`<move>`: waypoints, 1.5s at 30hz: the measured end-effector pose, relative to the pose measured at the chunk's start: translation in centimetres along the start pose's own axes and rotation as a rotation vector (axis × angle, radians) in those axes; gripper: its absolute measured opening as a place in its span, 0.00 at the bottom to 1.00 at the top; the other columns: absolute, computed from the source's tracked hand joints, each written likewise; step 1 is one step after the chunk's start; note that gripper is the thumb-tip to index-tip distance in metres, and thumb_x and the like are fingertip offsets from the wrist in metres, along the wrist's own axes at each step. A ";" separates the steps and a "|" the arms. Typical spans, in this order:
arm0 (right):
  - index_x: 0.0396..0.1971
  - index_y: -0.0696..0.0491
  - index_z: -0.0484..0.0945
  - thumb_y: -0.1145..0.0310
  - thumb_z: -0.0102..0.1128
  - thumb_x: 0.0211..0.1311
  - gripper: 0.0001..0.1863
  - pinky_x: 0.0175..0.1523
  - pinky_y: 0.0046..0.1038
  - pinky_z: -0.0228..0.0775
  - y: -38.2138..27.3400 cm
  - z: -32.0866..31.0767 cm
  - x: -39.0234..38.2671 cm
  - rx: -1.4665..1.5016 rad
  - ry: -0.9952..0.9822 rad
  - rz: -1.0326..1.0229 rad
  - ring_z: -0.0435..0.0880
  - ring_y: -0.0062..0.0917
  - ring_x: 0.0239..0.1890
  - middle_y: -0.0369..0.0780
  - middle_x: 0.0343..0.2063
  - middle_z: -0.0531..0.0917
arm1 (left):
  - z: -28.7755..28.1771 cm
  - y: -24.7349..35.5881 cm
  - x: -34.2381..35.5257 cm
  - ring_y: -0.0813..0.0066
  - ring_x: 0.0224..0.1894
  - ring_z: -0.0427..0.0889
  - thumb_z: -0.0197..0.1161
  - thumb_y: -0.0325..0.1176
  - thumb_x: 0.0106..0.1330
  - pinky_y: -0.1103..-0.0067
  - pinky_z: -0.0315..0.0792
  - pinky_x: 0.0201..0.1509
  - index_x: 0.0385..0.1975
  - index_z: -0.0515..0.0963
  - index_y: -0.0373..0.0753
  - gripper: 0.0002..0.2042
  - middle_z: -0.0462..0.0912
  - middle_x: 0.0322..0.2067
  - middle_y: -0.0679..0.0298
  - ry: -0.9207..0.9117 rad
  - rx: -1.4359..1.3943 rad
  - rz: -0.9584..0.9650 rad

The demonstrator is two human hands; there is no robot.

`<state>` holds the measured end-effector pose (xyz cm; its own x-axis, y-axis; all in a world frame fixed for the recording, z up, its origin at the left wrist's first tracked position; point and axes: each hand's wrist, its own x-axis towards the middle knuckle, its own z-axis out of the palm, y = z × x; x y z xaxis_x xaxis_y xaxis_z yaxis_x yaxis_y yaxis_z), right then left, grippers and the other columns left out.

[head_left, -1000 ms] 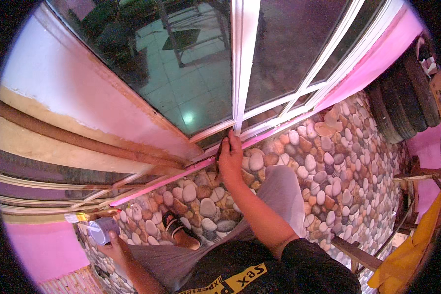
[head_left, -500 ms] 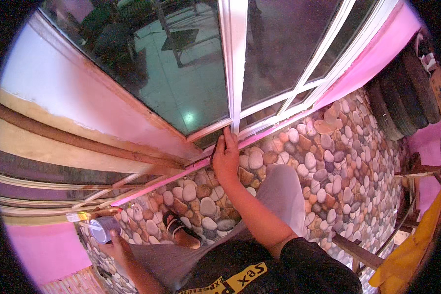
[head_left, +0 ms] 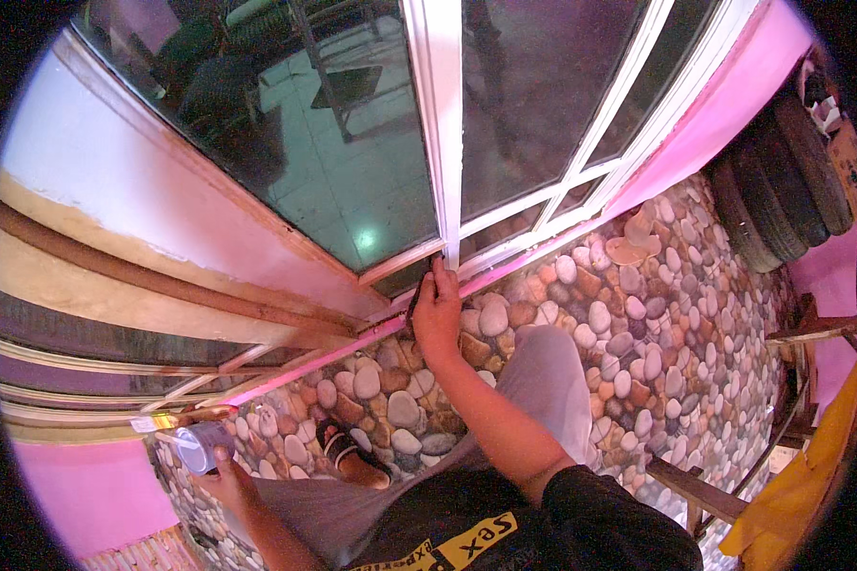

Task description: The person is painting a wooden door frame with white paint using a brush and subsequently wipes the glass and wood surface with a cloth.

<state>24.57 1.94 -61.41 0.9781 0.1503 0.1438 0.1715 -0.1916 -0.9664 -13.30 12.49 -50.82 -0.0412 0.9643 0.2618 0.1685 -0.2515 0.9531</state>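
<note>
At the lower left, my left hand (head_left: pixel 229 483) is closed around a small paint can (head_left: pixel 206 447), with a pale stick or strip across its top. A paintbrush (head_left: pixel 167 422) with light bristles and a yellow band lies just beyond the can; whether my hand holds it too, I cannot tell. My right hand (head_left: pixel 437 309) reaches forward to the bottom of a white window frame (head_left: pixel 450 171), fingers closed and fingertips near the frame's lower joint. Something dark and narrow shows along its left side, too hidden to name.
Large glass panes (head_left: pixel 352 162) stand ahead, beside a whitish-pink panel (head_left: pixel 152 143). Pebble-patterned flooring (head_left: pixel 676 333) spreads below, with my sandalled foot (head_left: pixel 352 457) on it. Stacked tyres (head_left: pixel 781 181) stand at right, near wooden bars (head_left: pixel 705 490) and a yellow-orange sheet (head_left: pixel 800 466).
The window frame has shifted slightly left in the picture. My right hand stays at its lower joint, its fingertips slightly lower. My left hand still holds the can in nearly the same place.
</note>
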 end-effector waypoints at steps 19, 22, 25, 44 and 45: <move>0.57 0.62 0.71 0.70 0.45 0.71 0.19 0.57 0.29 0.64 -1.8 -0.2 -0.3 0.032 0.000 -0.018 0.75 0.38 0.47 0.47 0.42 0.76 | 1.8 2.6 -1.0 0.61 0.52 0.74 0.72 0.44 0.56 0.67 0.65 0.60 0.57 0.63 0.27 0.37 0.73 0.52 0.51 -0.016 0.097 0.094; 0.57 0.61 0.71 0.71 0.46 0.71 0.18 0.55 0.28 0.64 -1.6 -0.2 -0.4 0.046 0.031 -0.082 0.75 0.36 0.46 0.45 0.40 0.75 | 2.1 2.9 -0.8 0.61 0.53 0.74 0.72 0.45 0.57 0.67 0.66 0.60 0.57 0.62 0.26 0.37 0.73 0.53 0.50 -0.027 0.088 0.134; 0.56 0.62 0.71 0.72 0.47 0.70 0.18 0.56 0.28 0.64 -0.4 0.2 -0.3 0.055 0.024 0.010 0.76 0.34 0.47 0.45 0.42 0.77 | 2.4 3.4 -1.0 0.61 0.52 0.74 0.72 0.45 0.57 0.67 0.66 0.59 0.58 0.62 0.26 0.37 0.73 0.53 0.50 -0.052 0.086 0.145; 0.56 0.62 0.72 0.70 0.46 0.71 0.18 0.56 0.30 0.65 -1.6 -0.4 -0.1 0.026 0.002 0.014 0.76 0.37 0.48 0.47 0.43 0.77 | 1.5 2.3 -0.7 0.60 0.52 0.74 0.71 0.44 0.57 0.66 0.66 0.60 0.59 0.61 0.26 0.37 0.73 0.53 0.50 0.004 0.200 0.052; 0.56 0.62 0.72 0.70 0.46 0.70 0.18 0.57 0.29 0.65 -1.4 -0.4 0.0 0.060 -0.006 0.035 0.77 0.37 0.49 0.47 0.43 0.77 | 1.1 1.7 -0.5 0.60 0.52 0.74 0.71 0.44 0.57 0.66 0.66 0.60 0.59 0.61 0.26 0.37 0.73 0.53 0.50 0.004 0.198 0.053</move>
<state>24.34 1.81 -59.98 0.9826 0.1505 0.1088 0.1298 -0.1380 -0.9819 -11.88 11.72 -49.50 -0.0309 0.9498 0.3114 0.3609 -0.2800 0.8896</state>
